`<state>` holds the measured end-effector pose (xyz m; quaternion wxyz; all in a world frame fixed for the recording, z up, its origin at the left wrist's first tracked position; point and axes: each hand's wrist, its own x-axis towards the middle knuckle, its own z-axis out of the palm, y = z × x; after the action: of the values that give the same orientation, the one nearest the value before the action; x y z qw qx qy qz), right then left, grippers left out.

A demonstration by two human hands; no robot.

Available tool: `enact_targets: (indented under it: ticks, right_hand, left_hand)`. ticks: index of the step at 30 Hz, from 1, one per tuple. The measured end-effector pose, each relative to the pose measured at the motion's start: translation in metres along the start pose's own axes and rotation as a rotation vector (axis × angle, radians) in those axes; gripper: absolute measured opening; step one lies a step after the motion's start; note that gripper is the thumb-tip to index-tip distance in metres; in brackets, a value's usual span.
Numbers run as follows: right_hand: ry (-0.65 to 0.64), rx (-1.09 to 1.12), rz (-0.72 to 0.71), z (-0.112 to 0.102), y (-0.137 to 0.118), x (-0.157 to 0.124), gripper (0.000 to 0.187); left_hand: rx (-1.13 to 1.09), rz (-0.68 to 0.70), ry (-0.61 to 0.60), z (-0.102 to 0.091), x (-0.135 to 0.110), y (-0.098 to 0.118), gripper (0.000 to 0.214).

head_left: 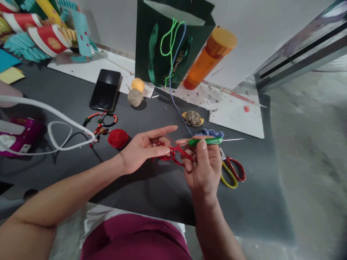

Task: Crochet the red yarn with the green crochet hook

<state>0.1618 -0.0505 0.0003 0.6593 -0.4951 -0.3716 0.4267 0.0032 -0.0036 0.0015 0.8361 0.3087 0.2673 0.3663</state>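
While the right hand (203, 169) pinches a green-handled crochet hook (205, 142), the left hand (143, 148) holds a loose red crochet chain (176, 153) close to the hook. Chain is lumpy, open-looped, and sits between both hands. Left fingers (159, 142) extended, yarn running across them, lightly gripped; right fingers (202, 159) closed on the hook handle, steel tip pointing away to the right.

Just left of the left fingers, a red yarn ball (118, 138), then a beaded cord ornament (100, 126) beyond it. Just right of the right fingers, scissors (230, 169) with red and yellow handles; a blue crocheted piece (210, 133) sits just ahead of them. Farther ahead on the dark surface (244, 202): a black phone (105, 90), a twine ball (135, 97), a paint-spotted white board (230, 115), a green gift bag (162, 47) and an orange tube (208, 59). Concrete floor (306, 144) lies well right of the fingers.
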Motion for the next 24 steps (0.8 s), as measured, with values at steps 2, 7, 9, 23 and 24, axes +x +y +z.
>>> enact_targets:
  ticks: [2,7,9,23,24]
  right_hand:
    - [0.002,0.02,0.037,0.0023,-0.0061,-0.0006,0.02]
    - [0.003,0.055,0.065,0.0024,-0.0129,-0.0011,0.022]
    - [-0.003,0.049,0.068,0.001,-0.0129,-0.001,0.021]
    - [-0.033,-0.148,-0.118,-0.0046,-0.0072,-0.0058,0.014]
    - [-0.036,-0.163,-0.153,-0.0046,-0.0071,-0.0067,0.011]
  left_hand:
    - [0.001,0.004,0.004,0.0005,0.0001,0.0007,0.048]
    - [-0.019,-0.007,0.008,0.0008,0.0006,0.0014,0.047]
    - [-0.018,-0.008,0.004,0.0007,0.0007,0.0015,0.047]
    - [0.021,-0.001,0.052,-0.0011,0.0002,0.0015,0.048]
    - [0.036,0.008,0.064,-0.0012,0.0,0.0014,0.047]
